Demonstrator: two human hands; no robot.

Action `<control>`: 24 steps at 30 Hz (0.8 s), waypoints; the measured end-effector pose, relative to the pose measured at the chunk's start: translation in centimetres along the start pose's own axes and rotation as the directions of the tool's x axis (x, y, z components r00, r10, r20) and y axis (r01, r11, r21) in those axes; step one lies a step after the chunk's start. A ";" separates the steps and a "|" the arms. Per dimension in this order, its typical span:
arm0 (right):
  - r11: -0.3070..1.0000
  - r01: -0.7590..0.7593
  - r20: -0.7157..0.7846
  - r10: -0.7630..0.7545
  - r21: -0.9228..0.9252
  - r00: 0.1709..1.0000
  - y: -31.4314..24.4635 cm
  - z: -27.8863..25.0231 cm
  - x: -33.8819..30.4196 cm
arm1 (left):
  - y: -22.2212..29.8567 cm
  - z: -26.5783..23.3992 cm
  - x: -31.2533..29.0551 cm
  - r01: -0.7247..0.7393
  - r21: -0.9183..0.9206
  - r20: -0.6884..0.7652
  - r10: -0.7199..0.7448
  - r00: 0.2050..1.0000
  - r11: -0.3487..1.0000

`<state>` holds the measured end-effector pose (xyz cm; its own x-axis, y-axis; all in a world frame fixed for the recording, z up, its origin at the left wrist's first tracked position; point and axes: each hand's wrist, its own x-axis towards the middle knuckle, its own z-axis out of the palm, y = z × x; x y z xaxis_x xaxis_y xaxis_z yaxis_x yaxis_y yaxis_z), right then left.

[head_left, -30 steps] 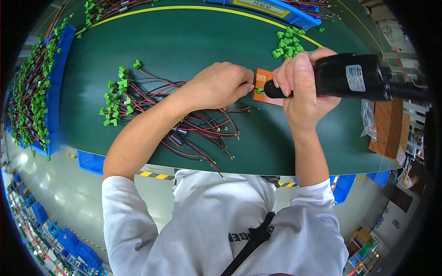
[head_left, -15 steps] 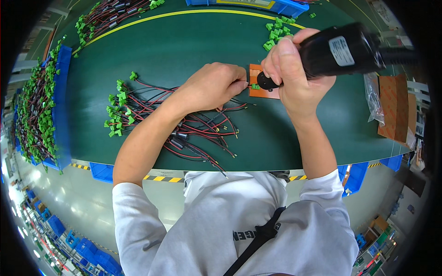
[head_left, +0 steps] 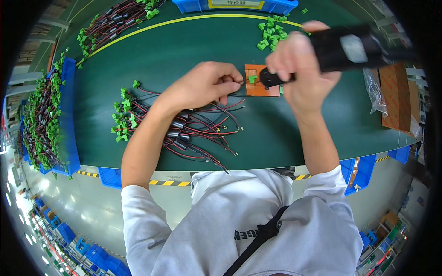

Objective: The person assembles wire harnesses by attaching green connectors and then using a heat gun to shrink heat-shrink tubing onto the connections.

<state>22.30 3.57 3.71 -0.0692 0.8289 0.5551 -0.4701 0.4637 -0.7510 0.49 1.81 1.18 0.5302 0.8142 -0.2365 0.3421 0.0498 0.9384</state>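
My right hand (head_left: 301,64), partly smeared by motion, is wrapped round a black electric screwdriver (head_left: 336,48) that lies tilted, its tip end just over an orange fixture block (head_left: 269,91). A small green terminal connector (head_left: 252,79) sits on the left part of the block. Beside the block's left edge my left hand (head_left: 207,83) is closed, thumb and forefinger pinching a thin wire that runs toward the connector. Under and below my left forearm lies a bundle of red-and-black wires (head_left: 202,133) with black cylinders, green connectors at its left end and bare tips at its right.
Loose green connectors (head_left: 271,34) lie beyond the block. At the left stands a blue bin (head_left: 69,115) full of wired connectors; another wire pile (head_left: 119,20) is at the far left. A blue bin (head_left: 193,6) stands at the back, a cardboard box (head_left: 395,99) at the right.
The screwdriver and right hand have shifted slightly right and down, away from the green connector, which now shows more fully. My left hand has drawn back slightly from the block, still pinching.
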 end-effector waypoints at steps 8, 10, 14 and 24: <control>0.934 -0.350 -0.023 0.349 -0.073 0.937 -3.4 -7.2 2.4 | -2.0 -3.1 0.5 -0.117 0.305 -0.399 0.238 0.886 0.945; 0.713 -0.192 0.144 0.381 -0.674 0.913 -1.3 -11.3 1.7 | -2.2 -3.0 1.0 -0.129 0.371 -0.410 0.287 0.865 0.919; 0.408 0.090 0.308 0.507 -0.909 0.805 -2.1 -10.1 -0.1 | -1.0 -4.2 0.4 -0.166 0.608 -0.424 0.495 0.758 0.776; 0.378 0.336 0.473 0.369 -0.863 0.800 -1.5 -10.5 0.2 | 1.5 -1.7 -2.8 -0.298 0.622 0.210 0.212 0.954 0.724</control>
<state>32.23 6.35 1.23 -0.6452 0.6860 0.3365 0.5583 0.7239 -0.4052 -1.82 0.53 3.65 0.7415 0.6663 -0.0794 0.5722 -0.5661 0.5935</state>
